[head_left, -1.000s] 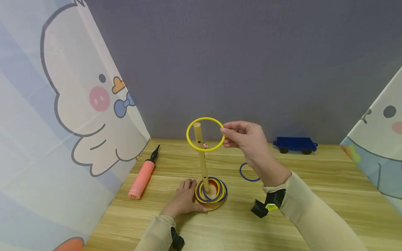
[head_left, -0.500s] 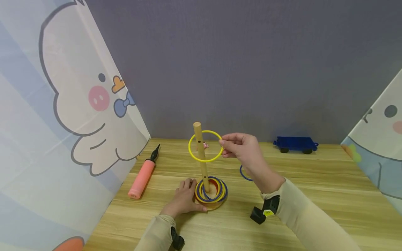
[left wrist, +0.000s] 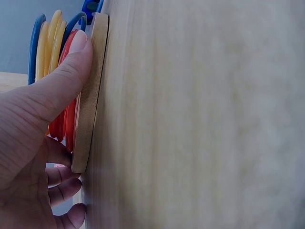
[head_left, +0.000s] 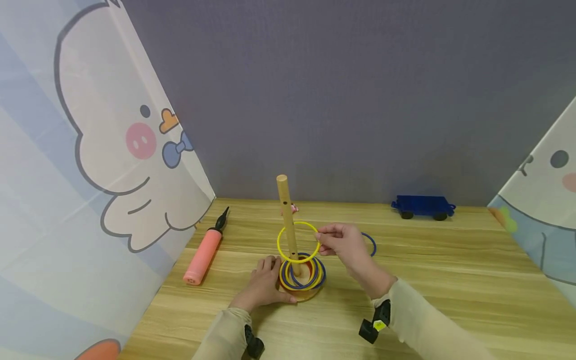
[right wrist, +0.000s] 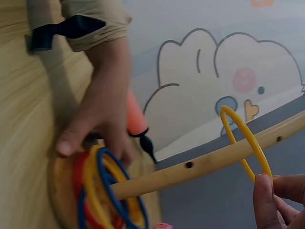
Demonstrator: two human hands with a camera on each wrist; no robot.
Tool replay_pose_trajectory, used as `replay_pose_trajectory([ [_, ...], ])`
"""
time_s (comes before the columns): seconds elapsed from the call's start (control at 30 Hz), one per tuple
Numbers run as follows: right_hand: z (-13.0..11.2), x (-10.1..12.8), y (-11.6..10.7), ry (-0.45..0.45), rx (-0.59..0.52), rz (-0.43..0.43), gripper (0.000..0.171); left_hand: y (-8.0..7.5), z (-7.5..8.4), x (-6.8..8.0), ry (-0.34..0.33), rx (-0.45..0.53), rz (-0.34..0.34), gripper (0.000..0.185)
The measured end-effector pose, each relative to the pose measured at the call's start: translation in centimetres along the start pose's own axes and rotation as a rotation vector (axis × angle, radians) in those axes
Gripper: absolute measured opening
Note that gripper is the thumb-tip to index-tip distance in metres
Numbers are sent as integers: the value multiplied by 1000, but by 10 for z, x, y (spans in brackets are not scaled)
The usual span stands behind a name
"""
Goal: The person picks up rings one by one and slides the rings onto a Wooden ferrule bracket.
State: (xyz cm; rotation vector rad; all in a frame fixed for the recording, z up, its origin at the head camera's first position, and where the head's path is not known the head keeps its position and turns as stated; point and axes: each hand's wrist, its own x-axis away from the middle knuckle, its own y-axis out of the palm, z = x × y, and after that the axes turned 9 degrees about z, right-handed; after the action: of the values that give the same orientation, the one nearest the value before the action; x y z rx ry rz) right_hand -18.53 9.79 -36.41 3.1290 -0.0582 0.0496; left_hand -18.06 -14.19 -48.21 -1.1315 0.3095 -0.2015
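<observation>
My right hand (head_left: pixel 344 243) pinches a thin yellow ring (head_left: pixel 279 243) at its right edge, between thumb and fingers. The ring circles the lower half of an upright wooden post (head_left: pixel 286 215), above the stacked rings; the right wrist view shows the post passing through the yellow ring (right wrist: pixel 257 148). Around the post's foot lie several blue, yellow and red rings (head_left: pixel 322 275). They rest on a round wooden base (head_left: pixel 308 296). My left hand (head_left: pixel 265 285) holds this base from the left, its thumb (left wrist: pixel 71 71) and fingers spread around the edge, close against the rings.
A loose blue ring (head_left: pixel 373 242) lies behind my right hand, partly hidden. A pink hand pump (head_left: pixel 204 255) with a black nozzle lies at left. A blue toy wagon (head_left: pixel 423 206) stands by the back wall; a small pink item (head_left: pixel 294 208) sits behind the post.
My right hand has lowered the yellow ring down along the post, from around its top to just over the stacked rings. My left hand stays at the base.
</observation>
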Motion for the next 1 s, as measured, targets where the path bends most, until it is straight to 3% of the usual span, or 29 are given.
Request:
replay_pose_trajectory([
  [0.4, 57, 1, 8, 48, 30, 68, 18, 1, -1, 0, -1, 12, -1, 120],
  [0.83, 97, -4, 9, 64, 31, 97, 13, -1, 2, 0, -18, 5, -17, 121],
  [1.0, 101, -4, 9, 56, 33, 110, 13, -1, 2, -1, -24, 6, -20, 121],
])
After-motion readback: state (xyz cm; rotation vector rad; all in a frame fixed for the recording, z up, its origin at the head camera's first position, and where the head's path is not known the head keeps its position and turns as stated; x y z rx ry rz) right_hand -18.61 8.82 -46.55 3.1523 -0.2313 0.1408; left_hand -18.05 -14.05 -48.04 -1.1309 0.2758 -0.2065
